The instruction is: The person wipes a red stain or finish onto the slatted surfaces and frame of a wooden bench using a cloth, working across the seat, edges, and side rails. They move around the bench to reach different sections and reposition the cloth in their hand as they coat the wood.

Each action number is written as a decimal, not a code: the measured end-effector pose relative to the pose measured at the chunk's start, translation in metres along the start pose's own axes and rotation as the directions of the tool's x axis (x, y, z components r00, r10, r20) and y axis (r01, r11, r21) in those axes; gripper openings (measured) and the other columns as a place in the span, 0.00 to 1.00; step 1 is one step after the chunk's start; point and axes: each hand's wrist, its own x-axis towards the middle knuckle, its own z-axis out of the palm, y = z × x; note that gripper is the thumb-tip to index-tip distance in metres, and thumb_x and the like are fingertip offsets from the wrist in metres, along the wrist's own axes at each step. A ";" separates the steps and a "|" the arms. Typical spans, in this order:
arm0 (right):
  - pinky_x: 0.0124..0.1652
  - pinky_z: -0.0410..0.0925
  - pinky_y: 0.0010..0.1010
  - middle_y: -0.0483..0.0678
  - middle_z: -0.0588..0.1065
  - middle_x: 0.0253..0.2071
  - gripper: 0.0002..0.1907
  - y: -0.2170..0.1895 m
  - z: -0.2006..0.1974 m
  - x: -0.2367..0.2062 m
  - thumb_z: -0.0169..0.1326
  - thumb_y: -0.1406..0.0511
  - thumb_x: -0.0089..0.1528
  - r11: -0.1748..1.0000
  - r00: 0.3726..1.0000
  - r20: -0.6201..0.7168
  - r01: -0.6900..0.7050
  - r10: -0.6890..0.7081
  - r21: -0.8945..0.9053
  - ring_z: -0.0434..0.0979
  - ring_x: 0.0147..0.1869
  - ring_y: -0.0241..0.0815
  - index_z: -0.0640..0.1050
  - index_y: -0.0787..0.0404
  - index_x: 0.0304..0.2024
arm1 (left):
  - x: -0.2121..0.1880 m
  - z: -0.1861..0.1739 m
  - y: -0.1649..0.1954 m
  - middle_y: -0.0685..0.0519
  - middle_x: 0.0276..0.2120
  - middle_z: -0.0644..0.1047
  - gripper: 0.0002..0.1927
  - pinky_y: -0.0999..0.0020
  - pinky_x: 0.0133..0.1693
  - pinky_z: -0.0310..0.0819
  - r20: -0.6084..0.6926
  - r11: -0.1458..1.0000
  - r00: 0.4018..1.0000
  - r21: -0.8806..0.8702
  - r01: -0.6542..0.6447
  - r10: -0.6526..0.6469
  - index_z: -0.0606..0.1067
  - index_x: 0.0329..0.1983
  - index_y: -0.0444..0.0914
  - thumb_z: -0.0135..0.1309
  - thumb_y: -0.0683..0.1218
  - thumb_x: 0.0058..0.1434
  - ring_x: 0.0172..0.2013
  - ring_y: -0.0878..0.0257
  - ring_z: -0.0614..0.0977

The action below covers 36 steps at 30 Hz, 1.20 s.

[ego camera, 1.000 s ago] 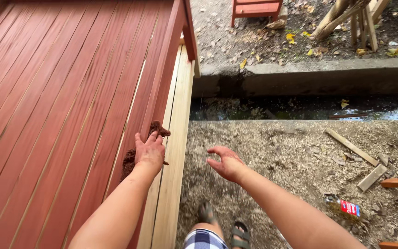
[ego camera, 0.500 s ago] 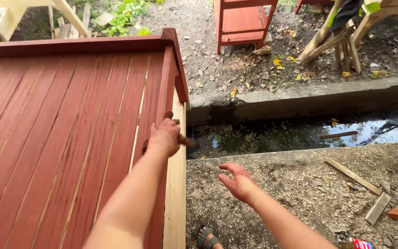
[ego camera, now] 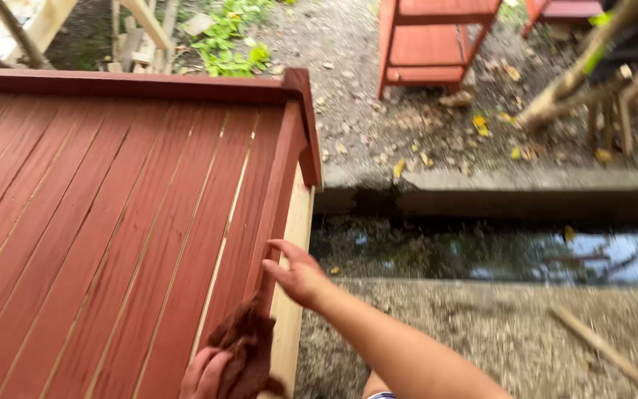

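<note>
Red-brown stained cloth (ego camera: 245, 347), crumpled and dark, sits at the bottom centre of the frame, bunched in the left hand (ego camera: 204, 373) against the right edge of a large red-stained slatted wooden panel (ego camera: 97, 222) that fills the left half of the picture. The left grip is closed on the cloth, fingers curled under it. The right hand (ego camera: 297, 277) hangs just right of the panel's side rail, its grip open and holding nothing, fingers spread close to the pale unpainted wooden edge board (ego camera: 293, 295).

Several things could go wrong from here. The open right hand is so near the stained rail that it could brush it; if that coat is wet, which cannot be told, it would smear and mark the fingers. The cloth rides right at the boundary between red rail and bare board, so a slip sideways could drag colour onto the pale wood. To the right lies a water-filled concrete channel (ego camera: 496, 255) across the middle of the frame; a dropped cloth or a misplaced step on the gritty concrete ground (ego camera: 481, 332) could end in it.
</note>
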 end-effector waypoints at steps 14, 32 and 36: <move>0.53 0.73 0.33 0.50 0.80 0.51 0.22 0.095 -0.119 0.117 0.57 0.60 0.64 0.976 0.985 0.073 -0.166 0.157 0.140 0.79 0.54 0.41 0.74 0.59 0.59 | 0.387 0.171 0.042 0.48 0.50 0.79 0.28 0.59 0.47 0.80 0.017 0.947 0.992 -0.295 0.123 -0.123 0.75 0.61 0.45 0.61 0.40 0.55 0.49 0.51 0.83; 0.73 0.34 0.48 0.54 0.49 0.78 0.28 -0.014 -0.009 0.116 0.58 0.58 0.62 0.944 0.990 -0.063 0.104 -0.130 -0.312 0.36 0.82 0.52 0.71 0.53 0.65 | 0.173 -0.044 0.002 0.54 0.72 0.61 0.39 0.46 0.60 0.65 0.658 0.926 0.655 0.206 0.318 -0.371 0.74 0.62 0.56 0.70 0.43 0.44 0.64 0.41 0.64; 0.74 0.25 0.52 0.49 0.46 0.81 0.30 -0.042 0.024 0.120 0.52 0.54 0.66 0.875 0.989 -0.043 0.105 -0.142 -0.472 0.33 0.85 0.48 0.66 0.53 0.69 | 0.047 -0.143 -0.033 0.52 0.68 0.64 0.42 0.50 0.60 0.68 0.700 0.924 0.610 0.211 0.320 -0.371 0.74 0.62 0.58 0.73 0.50 0.40 0.63 0.46 0.68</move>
